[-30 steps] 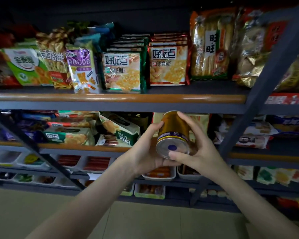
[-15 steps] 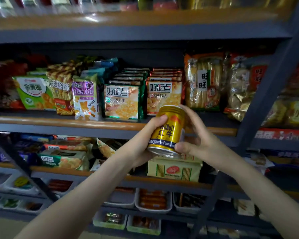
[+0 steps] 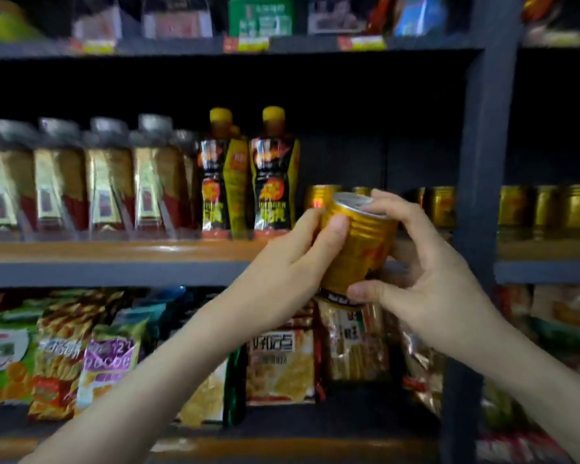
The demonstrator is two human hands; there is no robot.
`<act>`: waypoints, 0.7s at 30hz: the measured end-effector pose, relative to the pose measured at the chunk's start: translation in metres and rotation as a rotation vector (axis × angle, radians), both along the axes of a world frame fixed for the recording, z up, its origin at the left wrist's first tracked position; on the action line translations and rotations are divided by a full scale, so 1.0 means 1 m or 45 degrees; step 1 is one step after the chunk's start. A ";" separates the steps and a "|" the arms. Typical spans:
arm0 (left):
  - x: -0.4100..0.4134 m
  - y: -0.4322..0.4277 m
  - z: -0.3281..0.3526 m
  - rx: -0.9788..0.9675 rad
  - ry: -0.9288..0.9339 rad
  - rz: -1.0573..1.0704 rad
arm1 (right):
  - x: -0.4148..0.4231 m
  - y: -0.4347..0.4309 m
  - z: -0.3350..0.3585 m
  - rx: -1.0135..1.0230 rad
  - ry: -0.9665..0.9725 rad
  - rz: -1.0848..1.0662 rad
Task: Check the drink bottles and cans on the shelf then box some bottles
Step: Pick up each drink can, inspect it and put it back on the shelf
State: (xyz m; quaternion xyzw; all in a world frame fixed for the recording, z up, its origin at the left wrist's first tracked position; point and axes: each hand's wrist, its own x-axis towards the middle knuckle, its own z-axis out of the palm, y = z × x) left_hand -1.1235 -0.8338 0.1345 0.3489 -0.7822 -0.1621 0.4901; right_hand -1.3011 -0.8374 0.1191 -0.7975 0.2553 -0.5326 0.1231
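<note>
A gold drink can (image 3: 359, 249) is held upright, slightly tilted, in front of the drinks shelf (image 3: 114, 251). My left hand (image 3: 292, 262) grips its left side, thumb across the front. My right hand (image 3: 426, 262) holds its right side, fingers over the top rim and thumb at the base. Behind it stand more gold cans (image 3: 320, 197) on the shelf. Two dark bottles with yellow caps (image 3: 273, 172) stand left of them, and several brown bottles with silver caps (image 3: 57, 175) fill the shelf's left part.
A dark upright post (image 3: 482, 162) divides the shelving; more gold cans (image 3: 549, 207) stand to its right. Snack bags (image 3: 108, 360) and cracker packs (image 3: 282, 363) fill the shelf below. Boxed goods (image 3: 260, 15) sit on the top shelf.
Both hands have raised the can from the snack shelves up to the drinks shelf level. It turned from bottom-facing to upright, and the view tilted upward.
</note>
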 end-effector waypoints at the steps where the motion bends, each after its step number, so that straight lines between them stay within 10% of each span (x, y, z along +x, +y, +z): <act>1: -0.003 -0.006 0.011 -0.131 -0.016 0.015 | -0.003 -0.005 0.011 -0.047 -0.028 -0.030; 6: -0.006 -0.069 0.035 -0.911 -0.492 0.690 | -0.019 -0.052 0.058 -0.065 -0.041 -0.282; 21: -0.005 -0.114 0.030 -1.075 -0.733 0.962 | -0.009 -0.142 0.096 0.451 0.594 -0.660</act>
